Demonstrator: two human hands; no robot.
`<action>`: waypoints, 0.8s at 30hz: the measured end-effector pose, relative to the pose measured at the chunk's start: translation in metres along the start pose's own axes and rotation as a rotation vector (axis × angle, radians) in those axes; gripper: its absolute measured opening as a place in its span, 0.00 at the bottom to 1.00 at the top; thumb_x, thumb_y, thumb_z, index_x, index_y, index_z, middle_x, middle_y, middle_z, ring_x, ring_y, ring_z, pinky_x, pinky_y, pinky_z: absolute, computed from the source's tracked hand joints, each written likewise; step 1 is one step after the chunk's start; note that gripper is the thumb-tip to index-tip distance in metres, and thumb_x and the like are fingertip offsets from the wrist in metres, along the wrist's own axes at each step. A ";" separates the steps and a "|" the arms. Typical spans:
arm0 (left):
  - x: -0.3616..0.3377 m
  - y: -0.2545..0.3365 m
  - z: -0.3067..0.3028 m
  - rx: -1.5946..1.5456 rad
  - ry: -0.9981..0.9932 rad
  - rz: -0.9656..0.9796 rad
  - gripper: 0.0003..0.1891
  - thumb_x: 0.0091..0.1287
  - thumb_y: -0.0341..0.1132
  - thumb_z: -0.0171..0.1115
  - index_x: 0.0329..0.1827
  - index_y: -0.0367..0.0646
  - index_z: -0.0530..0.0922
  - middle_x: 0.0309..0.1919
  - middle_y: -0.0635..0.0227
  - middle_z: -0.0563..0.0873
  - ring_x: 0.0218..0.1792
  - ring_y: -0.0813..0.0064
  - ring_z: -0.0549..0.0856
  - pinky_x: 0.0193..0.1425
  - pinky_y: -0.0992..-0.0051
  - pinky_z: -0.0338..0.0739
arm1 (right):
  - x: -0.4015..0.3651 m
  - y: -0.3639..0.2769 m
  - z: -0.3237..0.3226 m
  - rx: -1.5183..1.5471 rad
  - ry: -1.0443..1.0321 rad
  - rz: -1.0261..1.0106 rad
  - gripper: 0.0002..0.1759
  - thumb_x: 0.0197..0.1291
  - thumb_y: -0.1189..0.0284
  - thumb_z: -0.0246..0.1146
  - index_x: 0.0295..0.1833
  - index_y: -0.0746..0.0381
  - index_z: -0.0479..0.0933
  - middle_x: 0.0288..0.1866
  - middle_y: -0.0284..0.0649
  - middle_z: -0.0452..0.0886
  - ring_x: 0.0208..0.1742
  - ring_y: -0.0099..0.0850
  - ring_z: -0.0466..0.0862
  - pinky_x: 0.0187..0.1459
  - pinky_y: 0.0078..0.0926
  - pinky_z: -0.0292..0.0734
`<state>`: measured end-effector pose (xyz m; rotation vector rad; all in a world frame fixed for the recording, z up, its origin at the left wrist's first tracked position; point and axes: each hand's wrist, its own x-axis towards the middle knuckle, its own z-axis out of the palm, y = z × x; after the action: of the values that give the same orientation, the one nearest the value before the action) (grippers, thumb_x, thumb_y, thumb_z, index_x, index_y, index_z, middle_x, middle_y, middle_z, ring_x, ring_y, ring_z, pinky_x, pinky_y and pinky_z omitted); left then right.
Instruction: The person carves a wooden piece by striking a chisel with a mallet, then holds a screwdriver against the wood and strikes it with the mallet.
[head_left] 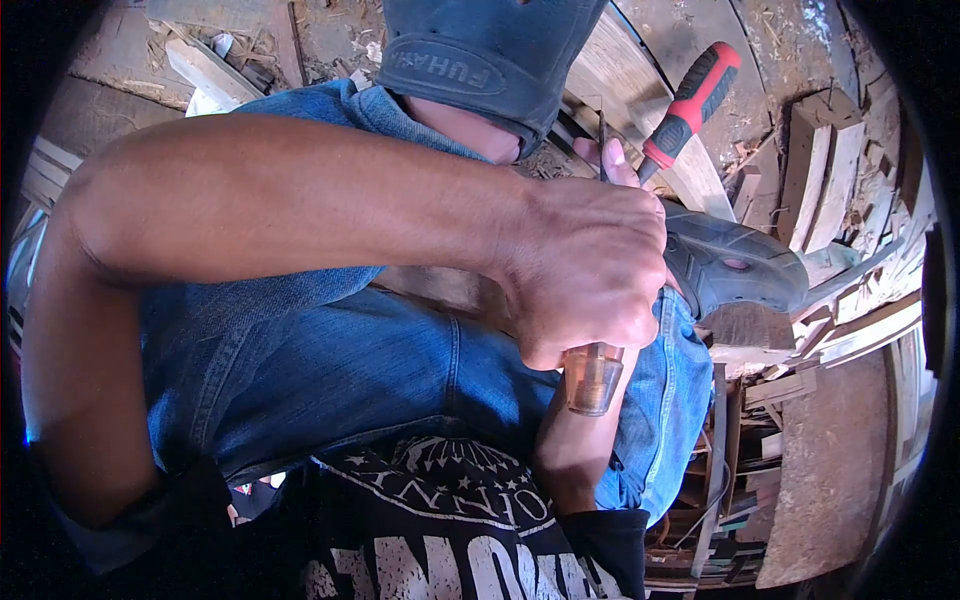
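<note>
My left hand (590, 265) is a fist around a tool with a clear amber handle (593, 382), whose butt sticks out below. Behind it, my right hand (622, 165) is mostly hidden; its forearm rises from the lower right, and fingertips show above my left knuckles. A red-and-black handled tool (700, 100) slants up to the right, its shaft running down into my right hand. A thin dark pointed blade (603, 140) stands up by those fingertips. Where the tool tips meet anything cannot be seen.
My legs in blue jeans (370, 350) are folded beneath my arms. Dark shoes (480, 75) show at the top and right of my hands. Wood offcuts (820, 170), planks and shavings lie beyond. A brown board (830, 470) is at the lower right.
</note>
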<state>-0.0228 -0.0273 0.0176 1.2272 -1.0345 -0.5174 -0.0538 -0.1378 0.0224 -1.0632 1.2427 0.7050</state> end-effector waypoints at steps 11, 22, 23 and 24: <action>0.000 -0.001 0.000 -0.010 0.021 0.028 0.13 0.22 0.36 0.66 0.16 0.42 0.81 0.15 0.57 0.81 0.22 0.57 0.84 0.31 0.59 0.76 | -0.005 0.002 0.002 0.042 0.014 0.028 0.13 0.62 0.64 0.67 0.34 0.65 0.81 0.21 0.30 0.77 0.18 0.16 0.71 0.20 0.16 0.65; -0.002 -0.005 0.001 0.032 -0.007 0.053 0.18 0.25 0.42 0.67 0.21 0.44 0.77 0.18 0.66 0.79 0.22 0.64 0.82 0.28 0.64 0.73 | -0.008 -0.008 0.003 0.076 -0.094 0.021 0.13 0.62 0.64 0.66 0.36 0.65 0.81 0.19 0.27 0.76 0.19 0.15 0.70 0.21 0.16 0.64; -0.002 -0.005 0.002 0.043 0.026 0.072 0.18 0.25 0.43 0.67 0.21 0.44 0.76 0.18 0.67 0.79 0.22 0.65 0.81 0.28 0.65 0.72 | -0.009 -0.011 0.007 0.062 -0.068 0.040 0.13 0.62 0.64 0.66 0.36 0.65 0.81 0.19 0.27 0.76 0.19 0.15 0.70 0.21 0.16 0.63; -0.002 -0.006 0.002 0.037 0.012 0.078 0.18 0.25 0.43 0.67 0.21 0.44 0.76 0.18 0.67 0.79 0.22 0.65 0.81 0.28 0.65 0.72 | -0.012 -0.012 0.010 0.051 -0.045 0.057 0.13 0.62 0.64 0.66 0.36 0.65 0.82 0.19 0.27 0.76 0.19 0.15 0.70 0.21 0.16 0.63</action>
<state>-0.0243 -0.0286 0.0117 1.2166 -1.0817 -0.4317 -0.0415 -0.1321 0.0371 -0.9684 1.2501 0.7328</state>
